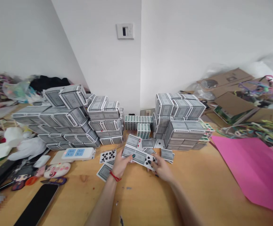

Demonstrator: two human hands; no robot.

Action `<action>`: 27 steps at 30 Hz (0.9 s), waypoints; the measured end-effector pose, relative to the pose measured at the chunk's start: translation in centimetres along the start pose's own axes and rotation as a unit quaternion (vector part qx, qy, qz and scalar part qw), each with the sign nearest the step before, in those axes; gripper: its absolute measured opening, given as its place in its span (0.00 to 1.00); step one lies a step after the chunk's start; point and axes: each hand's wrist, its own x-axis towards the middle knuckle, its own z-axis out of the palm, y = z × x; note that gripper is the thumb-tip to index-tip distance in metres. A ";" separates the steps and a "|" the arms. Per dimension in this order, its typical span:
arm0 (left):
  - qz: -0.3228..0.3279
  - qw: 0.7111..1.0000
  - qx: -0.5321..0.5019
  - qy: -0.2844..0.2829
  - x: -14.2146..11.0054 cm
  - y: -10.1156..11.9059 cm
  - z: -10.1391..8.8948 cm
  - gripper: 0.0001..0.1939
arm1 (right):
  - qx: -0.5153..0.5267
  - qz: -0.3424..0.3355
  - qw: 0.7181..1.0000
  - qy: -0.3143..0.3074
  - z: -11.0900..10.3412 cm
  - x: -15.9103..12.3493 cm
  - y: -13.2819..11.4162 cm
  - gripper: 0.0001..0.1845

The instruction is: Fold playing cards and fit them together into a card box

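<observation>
My left hand [121,164], with a red cord at the wrist, pinches the edge of a spread of playing cards [138,156] lying face down on the wooden table [197,194]. My right hand [161,168] rests on the other end of that spread, fingers closed on a face-up clubs card [150,160]. More loose cards lie around: a face-up clubs card [108,155] and a face-down one [104,172] to the left, others [167,154] to the right.
Stacks of boxed card decks stand behind at left [63,119], centre [105,121] and right [182,125]. A white power strip [76,153] and a black phone [38,204] lie left. A pink sheet [251,169] lies right, with cardboard boxes [232,100] behind.
</observation>
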 end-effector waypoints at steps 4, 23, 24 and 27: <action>-0.004 1.000 0.012 -0.015 -0.1 -0.2 0.2 0.23 | 0.006 0.007 1.000 -0.007 0.3 0.0 -0.1 0.14; -0.076 0.990 -0.047 -0.106 -0.5 0.8 -0.6 0.18 | 0.070 -0.014 0.997 0.019 0.2 0.2 -0.6 0.18; -0.085 0.987 -0.051 -0.124 -0.5 1.1 -0.8 0.18 | 0.077 -0.018 0.997 0.025 0.1 0.2 -0.5 0.18; -0.120 0.977 -0.058 -0.166 -0.8 2.0 -1.7 0.16 | 0.079 -0.026 0.996 0.030 -0.1 0.1 -0.7 0.17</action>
